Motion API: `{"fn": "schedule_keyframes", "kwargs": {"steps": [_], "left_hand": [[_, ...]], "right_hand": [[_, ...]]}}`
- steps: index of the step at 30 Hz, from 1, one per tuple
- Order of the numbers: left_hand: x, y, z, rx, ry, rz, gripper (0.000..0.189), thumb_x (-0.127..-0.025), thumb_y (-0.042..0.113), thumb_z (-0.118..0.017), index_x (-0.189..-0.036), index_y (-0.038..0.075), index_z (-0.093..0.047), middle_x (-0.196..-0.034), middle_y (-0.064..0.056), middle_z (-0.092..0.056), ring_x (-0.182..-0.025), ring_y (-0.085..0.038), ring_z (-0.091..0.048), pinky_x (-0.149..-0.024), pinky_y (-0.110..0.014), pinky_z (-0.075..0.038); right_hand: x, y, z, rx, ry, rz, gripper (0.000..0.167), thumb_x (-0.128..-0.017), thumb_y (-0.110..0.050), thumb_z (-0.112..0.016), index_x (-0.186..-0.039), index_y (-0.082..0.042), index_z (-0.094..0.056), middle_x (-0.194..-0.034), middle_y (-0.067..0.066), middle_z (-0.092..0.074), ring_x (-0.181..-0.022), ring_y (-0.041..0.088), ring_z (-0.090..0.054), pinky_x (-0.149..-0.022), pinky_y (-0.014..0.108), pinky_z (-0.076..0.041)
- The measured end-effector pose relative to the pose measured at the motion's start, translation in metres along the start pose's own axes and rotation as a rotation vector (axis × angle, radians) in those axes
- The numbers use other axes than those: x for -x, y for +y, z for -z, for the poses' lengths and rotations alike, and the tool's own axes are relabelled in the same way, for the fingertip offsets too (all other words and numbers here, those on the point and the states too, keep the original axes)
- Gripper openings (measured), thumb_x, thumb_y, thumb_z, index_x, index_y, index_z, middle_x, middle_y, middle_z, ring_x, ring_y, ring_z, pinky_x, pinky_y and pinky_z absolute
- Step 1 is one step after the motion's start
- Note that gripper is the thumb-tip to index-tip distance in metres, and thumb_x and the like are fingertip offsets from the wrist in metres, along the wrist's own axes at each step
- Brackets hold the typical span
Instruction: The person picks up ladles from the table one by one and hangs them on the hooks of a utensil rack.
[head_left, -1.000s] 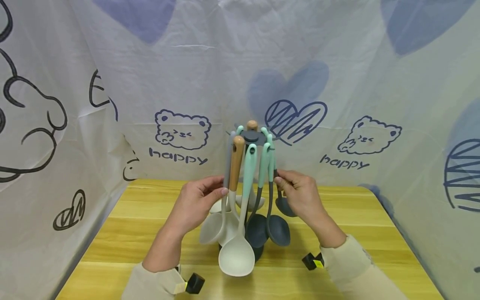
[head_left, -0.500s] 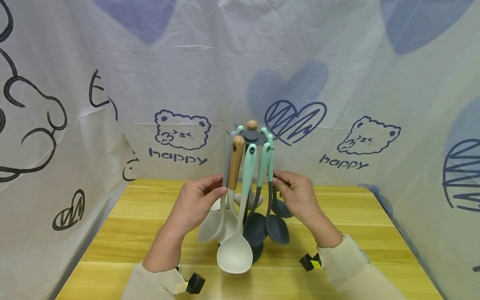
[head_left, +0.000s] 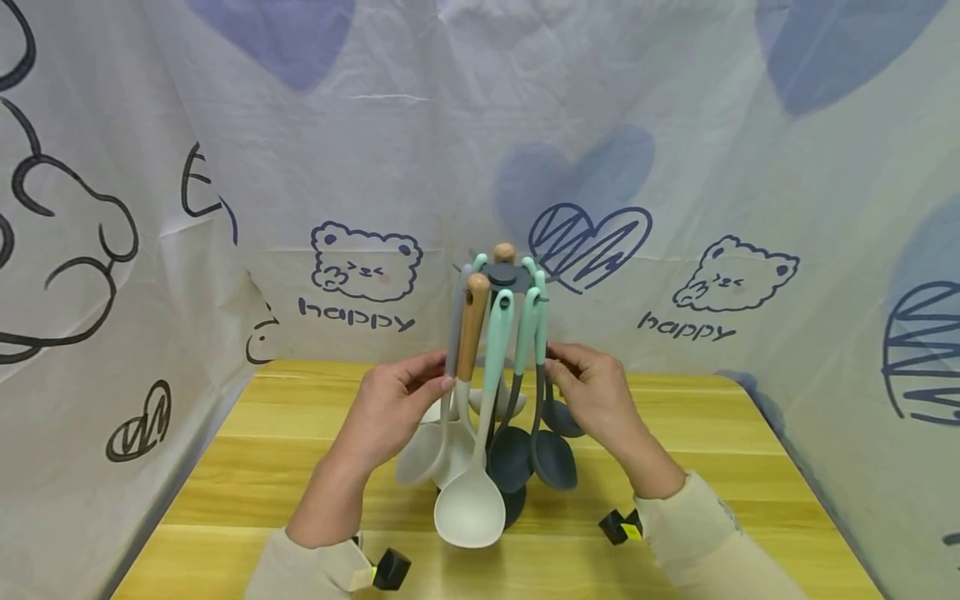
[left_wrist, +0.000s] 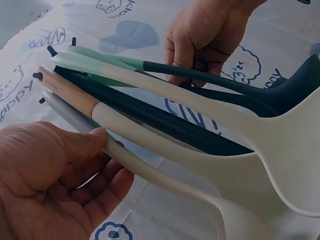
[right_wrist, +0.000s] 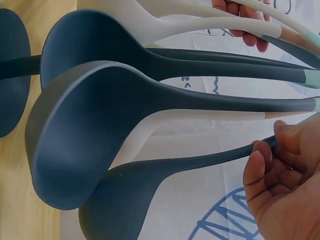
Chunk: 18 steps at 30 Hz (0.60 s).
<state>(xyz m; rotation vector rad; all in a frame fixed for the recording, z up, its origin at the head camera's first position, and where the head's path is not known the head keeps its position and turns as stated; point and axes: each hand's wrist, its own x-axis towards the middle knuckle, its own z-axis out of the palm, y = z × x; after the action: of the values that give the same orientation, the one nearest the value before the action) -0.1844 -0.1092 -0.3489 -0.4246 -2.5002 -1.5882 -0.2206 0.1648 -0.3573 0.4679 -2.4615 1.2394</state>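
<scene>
A dark utensil stand (head_left: 504,275) carries several ladles hung by their handles. My left hand (head_left: 390,408) is at its left side and pinches a cream ladle with a grey handle (left_wrist: 165,182), thumb in front and fingers behind, near where grey meets cream. On the far right, my right hand (head_left: 600,396) pinches the thin shaft of a dark ladle (right_wrist: 125,200) between thumb and fingers; its bowl hangs low behind the others. At the front hang a cream ladle with a mint handle (head_left: 470,508) and a cream utensil with a wooden handle (head_left: 474,329).
More dark ladles with mint handles (head_left: 555,462) hang at the stand's front right. The round dark base (head_left: 514,507) rests on a wood-grain table (head_left: 675,533). A printed white cloth (head_left: 420,167) forms the backdrop. A small black device (head_left: 392,569) sits by the left cuff.
My right hand has shifted slightly left, bringing the dark ladle closer to the stand. The front hanging ladles have turned a little to the left. My left hand stays in place.
</scene>
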Motion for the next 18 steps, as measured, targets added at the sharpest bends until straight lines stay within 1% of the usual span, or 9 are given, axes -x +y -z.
{"fn": "schedule_keyframes", "kwargs": {"steps": [4, 8, 12, 15, 18], "left_hand": [[-0.001, -0.001, -0.001, -0.002, -0.002, -0.001, 0.041, -0.103, 0.013, -0.07, -0.142, 0.003, -0.066, -0.126, -0.013, -0.076, -0.115, -0.028, -0.073, -0.097, -0.04, -0.061], [-0.001, -0.001, -0.001, -0.003, -0.008, -0.002, 0.042, -0.102, 0.011, -0.07, -0.143, 0.004, -0.065, -0.126, -0.013, -0.076, -0.116, -0.027, -0.072, -0.099, -0.04, -0.06], [0.002, -0.001, 0.0, -0.016, -0.002, 0.014, 0.044, -0.102, 0.013, -0.071, -0.145, 0.01, -0.064, -0.128, -0.008, -0.075, -0.119, -0.026, -0.071, -0.102, -0.042, -0.059], [0.009, -0.001, 0.001, -0.045, 0.039, 0.047, 0.043, -0.103, 0.018, -0.07, -0.146, 0.015, -0.065, -0.134, -0.004, -0.073, -0.122, -0.024, -0.069, -0.105, -0.047, -0.057], [0.02, -0.006, 0.004, -0.114, 0.122, 0.079, 0.039, -0.105, 0.022, -0.067, -0.144, 0.018, -0.066, -0.139, -0.002, -0.071, -0.122, -0.025, -0.069, -0.105, -0.052, -0.055]], "right_hand": [[0.0, -0.001, 0.0, 0.014, 0.015, 0.01, 0.025, -0.103, -0.007, -0.068, -0.125, -0.001, -0.077, -0.094, 0.011, -0.076, -0.076, 0.02, -0.063, -0.065, 0.025, -0.054], [0.0, -0.001, 0.0, 0.018, 0.035, 0.008, 0.025, -0.103, -0.008, -0.068, -0.126, -0.003, -0.077, -0.102, 0.012, -0.078, -0.08, 0.02, -0.066, -0.068, 0.024, -0.055], [0.003, -0.001, 0.002, 0.026, 0.065, 0.021, 0.025, -0.104, -0.013, -0.069, -0.127, -0.005, -0.077, -0.111, 0.011, -0.078, -0.084, 0.02, -0.068, -0.07, 0.023, -0.056], [0.01, 0.001, 0.005, 0.058, 0.101, 0.05, 0.025, -0.104, -0.017, -0.07, -0.126, -0.007, -0.077, -0.112, 0.009, -0.078, -0.085, 0.019, -0.068, -0.07, 0.024, -0.056], [0.019, 0.009, 0.007, 0.119, 0.155, 0.07, 0.023, -0.103, -0.019, -0.071, -0.123, -0.008, -0.078, -0.11, 0.008, -0.078, -0.084, 0.018, -0.068, -0.071, 0.027, -0.057]]}}
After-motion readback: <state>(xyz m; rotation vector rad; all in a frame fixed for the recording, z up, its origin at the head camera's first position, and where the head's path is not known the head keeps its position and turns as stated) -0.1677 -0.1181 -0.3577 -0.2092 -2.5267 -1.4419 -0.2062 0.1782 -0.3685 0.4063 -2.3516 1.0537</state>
